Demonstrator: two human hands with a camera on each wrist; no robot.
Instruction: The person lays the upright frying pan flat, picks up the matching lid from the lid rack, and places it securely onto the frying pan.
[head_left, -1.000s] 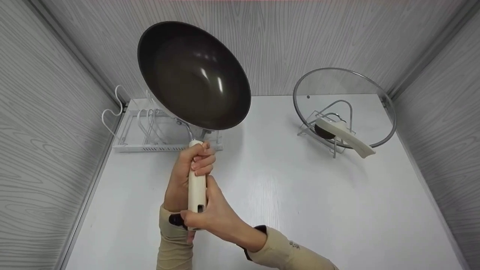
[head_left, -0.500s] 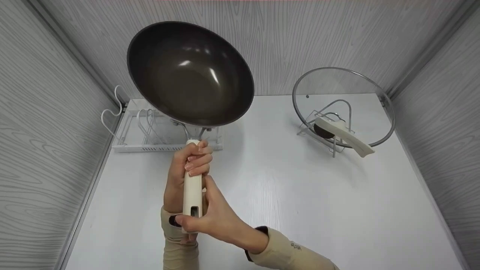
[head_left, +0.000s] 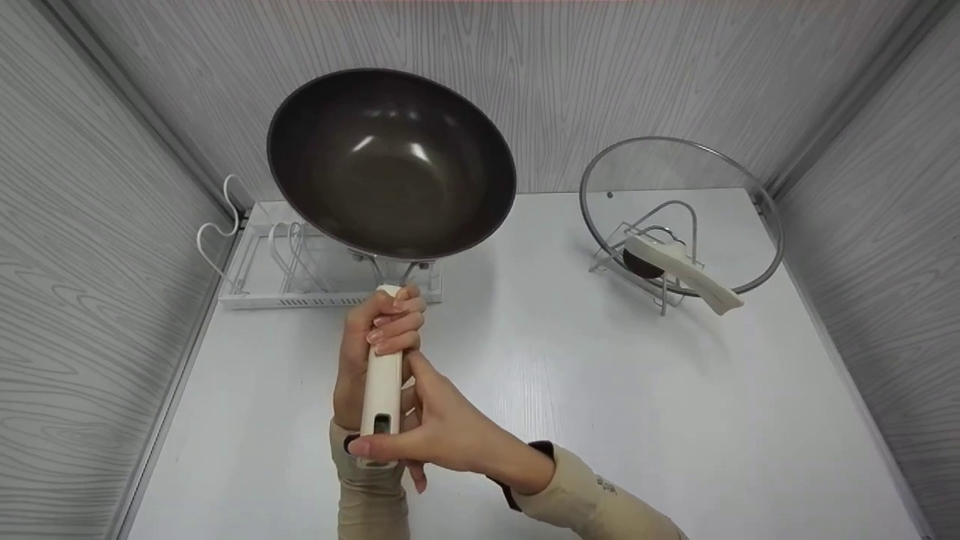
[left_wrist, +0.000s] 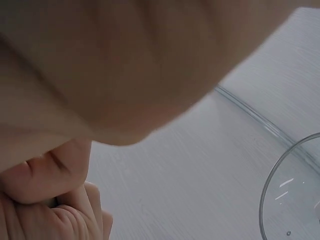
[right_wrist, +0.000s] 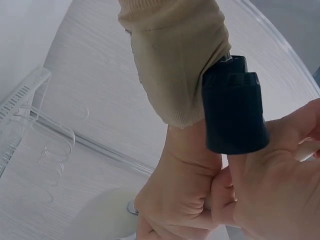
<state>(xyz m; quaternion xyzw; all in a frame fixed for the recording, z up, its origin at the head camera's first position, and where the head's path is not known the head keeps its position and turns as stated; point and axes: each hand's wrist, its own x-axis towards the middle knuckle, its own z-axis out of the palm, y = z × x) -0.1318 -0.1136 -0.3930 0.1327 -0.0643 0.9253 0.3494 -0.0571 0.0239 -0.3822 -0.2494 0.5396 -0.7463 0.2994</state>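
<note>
A wok (head_left: 394,165) with a dark, shiny inside is held up in the head view, tilted so its inside shows. My left hand (head_left: 356,367) grips its cream handle (head_left: 384,382) close to the bowl, fingers wrapped over the top. Lower down, my right hand (head_left: 457,431) holds the handle's end, its thumb across it near the hanging slot. In the right wrist view the pale outside of the wok (right_wrist: 100,215) shows beyond the left hand (right_wrist: 177,180). The blurred left hand (left_wrist: 125,65) fills much of the left wrist view.
Behind and below the wok, a white wire rack (head_left: 251,300) lies at the back left, partly hidden. At the back right, a glass lid (head_left: 780,225) with a cream handle leans in a wire stand (head_left: 663,300). Grey wood-grain walls enclose the white table (head_left: 600,420).
The wok has tilted and turned slightly, its rim looking more level, and now sits a little lower in the head view. Both hands have kept their hold on the handle.
</note>
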